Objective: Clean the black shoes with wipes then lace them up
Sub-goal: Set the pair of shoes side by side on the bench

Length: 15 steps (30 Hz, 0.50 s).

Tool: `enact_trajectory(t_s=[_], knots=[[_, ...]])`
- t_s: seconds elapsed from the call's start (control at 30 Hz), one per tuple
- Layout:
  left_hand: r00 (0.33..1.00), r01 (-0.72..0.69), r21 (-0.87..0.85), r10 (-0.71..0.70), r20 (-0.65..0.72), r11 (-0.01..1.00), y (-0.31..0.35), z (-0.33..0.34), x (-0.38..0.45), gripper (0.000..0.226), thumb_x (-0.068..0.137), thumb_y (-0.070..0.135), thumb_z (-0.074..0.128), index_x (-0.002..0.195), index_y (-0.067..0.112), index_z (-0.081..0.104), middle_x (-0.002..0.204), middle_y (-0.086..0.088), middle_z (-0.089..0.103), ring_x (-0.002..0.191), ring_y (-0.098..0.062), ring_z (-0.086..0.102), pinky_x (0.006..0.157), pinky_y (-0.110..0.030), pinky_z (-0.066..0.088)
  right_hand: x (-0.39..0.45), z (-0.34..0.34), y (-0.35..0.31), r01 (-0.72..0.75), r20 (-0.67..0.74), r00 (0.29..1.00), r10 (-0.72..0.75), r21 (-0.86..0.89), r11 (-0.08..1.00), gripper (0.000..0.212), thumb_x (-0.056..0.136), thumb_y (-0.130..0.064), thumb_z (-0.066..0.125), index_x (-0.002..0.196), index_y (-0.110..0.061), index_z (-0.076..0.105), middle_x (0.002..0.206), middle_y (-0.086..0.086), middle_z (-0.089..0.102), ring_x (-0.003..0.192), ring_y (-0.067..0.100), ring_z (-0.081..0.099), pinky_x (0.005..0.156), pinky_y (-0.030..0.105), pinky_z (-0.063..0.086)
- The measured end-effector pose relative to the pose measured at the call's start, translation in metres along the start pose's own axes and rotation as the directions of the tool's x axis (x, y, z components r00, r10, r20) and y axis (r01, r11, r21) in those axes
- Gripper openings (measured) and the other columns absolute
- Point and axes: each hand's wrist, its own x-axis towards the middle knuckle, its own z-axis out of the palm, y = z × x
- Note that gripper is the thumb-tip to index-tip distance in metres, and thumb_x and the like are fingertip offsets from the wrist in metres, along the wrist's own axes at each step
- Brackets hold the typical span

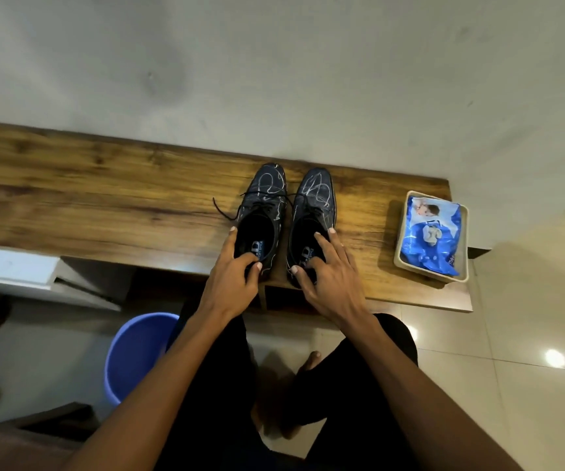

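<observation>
Currently: you are gripping both heels, left hand (236, 266) on left shoe (263, 212), right hand (328, 270) on right shoe (313, 215), fingers (321, 241) seemingly hooking the collars, squaring the scribbled pair on the table (104, 195); wipes pack (432, 236) is waiting in its tray (397, 253).

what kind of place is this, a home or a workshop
Most likely a room in a home: a wooden bench set against a plain wall, a glossy tiled floor, and a blue plastic bucket beside the person's bare foot. No workshop tools are in view.
</observation>
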Motion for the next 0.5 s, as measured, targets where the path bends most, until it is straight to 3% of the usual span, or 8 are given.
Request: enact_trajectory(t_s=[0.23, 0.5], knots=[[1.000, 0.020, 0.005, -0.020, 0.021, 1.000, 0.011, -0.001, -0.009, 0.029, 0.100, 0.025, 0.054, 0.124, 0.015, 0.066, 0.166, -0.011, 0.007, 0.146, -0.031, 0.031, 0.110, -0.039, 0.039, -0.010, -0.014, 0.009, -0.039, 0.090, 0.995, 0.044, -0.053, 0.998, 0.055, 0.101, -0.057, 0.040, 0.108, -0.015, 0.075, 0.160, 0.008, 0.036, 0.155, 0.023, 0.009, 0.121, 0.047, 0.019], [1.000, 0.009, 0.005, -0.009, 0.030, 1.000, 0.013, -0.002, -0.018, 0.030, 0.100, 0.026, 0.054, 0.125, 0.017, 0.066, 0.166, -0.010, 0.010, 0.144, -0.030, 0.034, 0.109, -0.040, 0.038, -0.015, -0.018, 0.006, -0.087, 0.151, 0.984, 0.098, -0.078, 0.993, 0.058, 0.103, -0.056, 0.036, 0.119, -0.013, 0.070, 0.161, 0.008, 0.033, 0.155, 0.023, 0.011, 0.123, 0.045, 0.019]])
